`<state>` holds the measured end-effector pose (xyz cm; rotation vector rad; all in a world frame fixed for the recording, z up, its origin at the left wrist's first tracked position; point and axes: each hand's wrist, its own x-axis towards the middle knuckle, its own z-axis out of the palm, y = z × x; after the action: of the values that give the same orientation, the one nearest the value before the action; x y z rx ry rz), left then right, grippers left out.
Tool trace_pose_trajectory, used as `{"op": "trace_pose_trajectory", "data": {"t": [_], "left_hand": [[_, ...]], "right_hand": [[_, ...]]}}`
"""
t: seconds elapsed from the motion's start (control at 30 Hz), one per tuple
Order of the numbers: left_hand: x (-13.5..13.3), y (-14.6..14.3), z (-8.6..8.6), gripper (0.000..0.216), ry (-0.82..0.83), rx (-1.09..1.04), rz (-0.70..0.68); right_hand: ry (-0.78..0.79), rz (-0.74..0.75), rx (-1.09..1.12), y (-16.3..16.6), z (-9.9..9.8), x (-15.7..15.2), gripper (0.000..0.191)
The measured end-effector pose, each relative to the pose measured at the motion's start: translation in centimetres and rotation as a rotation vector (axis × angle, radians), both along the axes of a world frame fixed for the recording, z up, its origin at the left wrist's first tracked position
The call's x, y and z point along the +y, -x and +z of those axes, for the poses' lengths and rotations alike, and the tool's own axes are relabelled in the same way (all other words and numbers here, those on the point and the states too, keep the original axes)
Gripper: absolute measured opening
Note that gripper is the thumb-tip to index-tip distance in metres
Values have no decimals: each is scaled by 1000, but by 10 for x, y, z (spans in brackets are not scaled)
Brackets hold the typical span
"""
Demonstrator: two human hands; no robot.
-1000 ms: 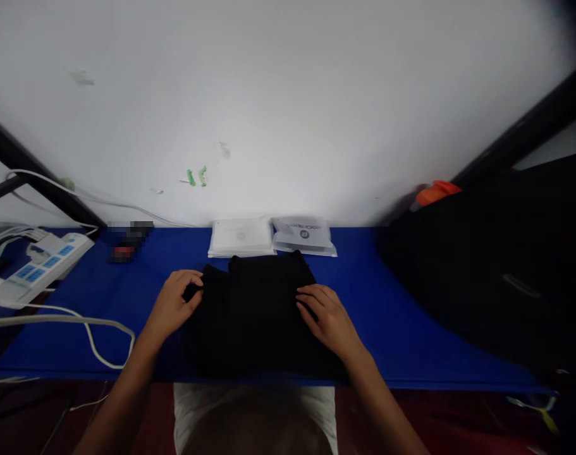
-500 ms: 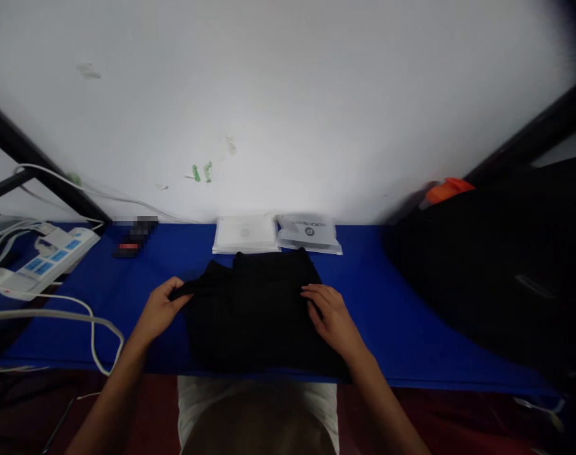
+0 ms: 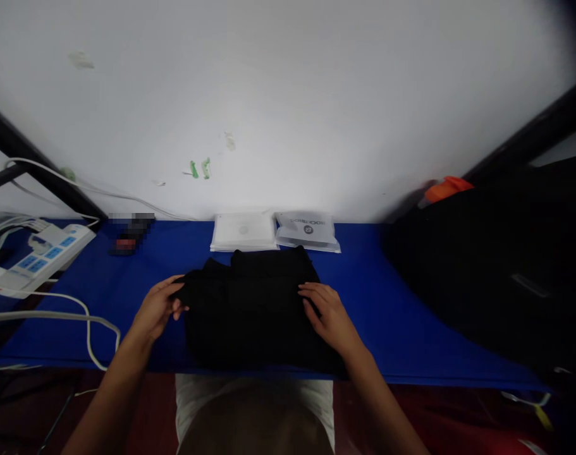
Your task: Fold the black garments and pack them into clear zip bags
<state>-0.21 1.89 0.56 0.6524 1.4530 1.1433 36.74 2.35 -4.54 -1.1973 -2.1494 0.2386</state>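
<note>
A folded black garment (image 3: 252, 309) lies on the blue table (image 3: 392, 316) right in front of me. My left hand (image 3: 157, 309) grips a flap of the garment at its left edge, fingers curled round the cloth. My right hand (image 3: 328, 313) lies flat on the garment's right side, fingers stretched out and pressing it down. Behind the garment, against the wall, lie two flat plastic packets: a white one (image 3: 243, 232) and a printed clear one (image 3: 306, 230).
A white power strip (image 3: 34, 259) with cables sits at the far left, and a white cable (image 3: 86, 322) loops over the table's front left. A small blurred dark object (image 3: 126, 232) lies at the back left. A large black bag (image 3: 496, 272) with an orange part (image 3: 446, 188) fills the right.
My left hand drew the garment's left flap outward to the left, then came back a little toward the pile. My right hand has stayed pressed on the right side.
</note>
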Motion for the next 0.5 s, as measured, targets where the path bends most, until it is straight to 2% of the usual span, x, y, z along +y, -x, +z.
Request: {"op": "trace_pose_trajectory", "data": {"t": [0.13,0.2,0.27,0.4,0.5], "left_hand": [[3,-2,3,26,17,-138,110],[4,-2,4,18,7,-180,65],[4,-1,5,16,-20,-128,-9],[2,1,1,34,-117,274,-144],[0,5,-7,37,-173,649,-263]], "right_hand": [[21,17,-1,1,2,0,20],[28,15,4,1,3,0,20],[34,12,6,1,3,-1,21],[25,7,2,0,1,0,22],[15,12,-2,-1,-1,0,21]]}}
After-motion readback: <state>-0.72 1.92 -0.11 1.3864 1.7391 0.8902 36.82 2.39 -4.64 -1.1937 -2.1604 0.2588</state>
